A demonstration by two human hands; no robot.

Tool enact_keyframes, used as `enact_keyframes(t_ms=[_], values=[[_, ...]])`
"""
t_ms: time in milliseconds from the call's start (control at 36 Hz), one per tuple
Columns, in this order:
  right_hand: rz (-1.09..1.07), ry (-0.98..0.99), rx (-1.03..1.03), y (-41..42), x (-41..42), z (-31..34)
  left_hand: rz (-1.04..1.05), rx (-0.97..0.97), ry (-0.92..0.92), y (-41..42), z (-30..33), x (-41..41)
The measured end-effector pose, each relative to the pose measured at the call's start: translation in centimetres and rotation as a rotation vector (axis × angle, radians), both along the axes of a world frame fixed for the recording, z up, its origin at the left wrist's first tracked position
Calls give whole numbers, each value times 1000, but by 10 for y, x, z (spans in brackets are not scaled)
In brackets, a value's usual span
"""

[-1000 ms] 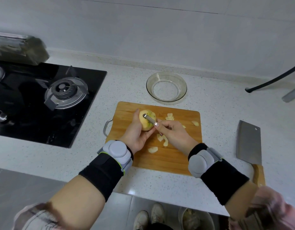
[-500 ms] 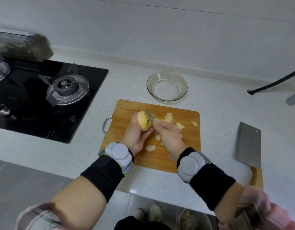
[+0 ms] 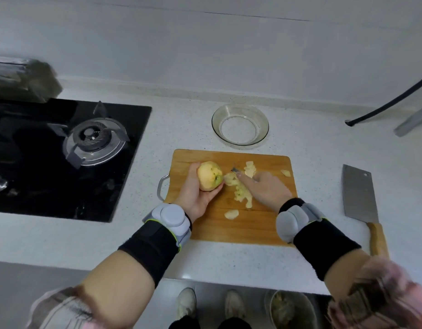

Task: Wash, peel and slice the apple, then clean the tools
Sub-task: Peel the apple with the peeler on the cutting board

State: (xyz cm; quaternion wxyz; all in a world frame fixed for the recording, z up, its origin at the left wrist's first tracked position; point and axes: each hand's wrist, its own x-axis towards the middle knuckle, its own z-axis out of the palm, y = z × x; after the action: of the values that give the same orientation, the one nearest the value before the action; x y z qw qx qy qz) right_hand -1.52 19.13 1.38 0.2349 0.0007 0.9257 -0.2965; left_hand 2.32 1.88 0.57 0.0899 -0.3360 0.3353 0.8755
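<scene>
Apple [image 3: 209, 176], mostly peeled, cupped in left hand [image 3: 197, 193] above cutting board [image 3: 259, 224]. Right hand [image 3: 267, 189] just beside it, fingers curled round peeler [image 3: 234, 170]. Peel scraps [image 3: 241, 193] between hands. Cleaver [image 3: 358, 191] right of right hand; glass bowl [image 3: 240, 124] beyond.

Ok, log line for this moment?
step: peeling | left hand: holds apple | right hand: holds peeler beside apple | peels: on board | cleaver: untouched
</scene>
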Motion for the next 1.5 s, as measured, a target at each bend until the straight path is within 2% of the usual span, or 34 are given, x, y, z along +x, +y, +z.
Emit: enact_keyframes(t_ms=[56, 111, 222, 333, 583, 806, 972, 1056, 1139, 1306, 1417, 1500], values=[[-1, 29, 94, -4, 2, 3, -33, 6, -3, -8, -1, -3], [-37, 57, 82, -7, 1, 4, -64, 4, -8, -10, -2, -4], [-117, 18, -276, -25, 6, 6, -183, -25, -16, -12, -3, -6], [-68, 35, -413, -43, 17, 6, -255, -62, 22, -11, -2, -11], [20, 208, -339, -46, 22, 3, -280, -175, 60, -7, -2, -17], [-90, 291, -371, -46, 28, -1, -278, -171, 34, 0, -1, -18], [-296, 173, -329, -23, 23, -21, -285, -115, 77, 0, 0, -17], [-348, 67, -352, -15, 28, -29, -279, -90, 74, -2, 1, -21], [-372, 65, -374, -16, 27, -26, -280, -73, 52, -5, 1, -22], [-289, 159, -557, -24, 25, -7, -257, -18, 31, -3, 1, -21], [-135, 202, -512, -33, 27, -5, -288, -101, 44, 1, 0, -23], [-128, 230, -473, -35, 28, -6, -285, -173, 81, 2, -2, -23]])
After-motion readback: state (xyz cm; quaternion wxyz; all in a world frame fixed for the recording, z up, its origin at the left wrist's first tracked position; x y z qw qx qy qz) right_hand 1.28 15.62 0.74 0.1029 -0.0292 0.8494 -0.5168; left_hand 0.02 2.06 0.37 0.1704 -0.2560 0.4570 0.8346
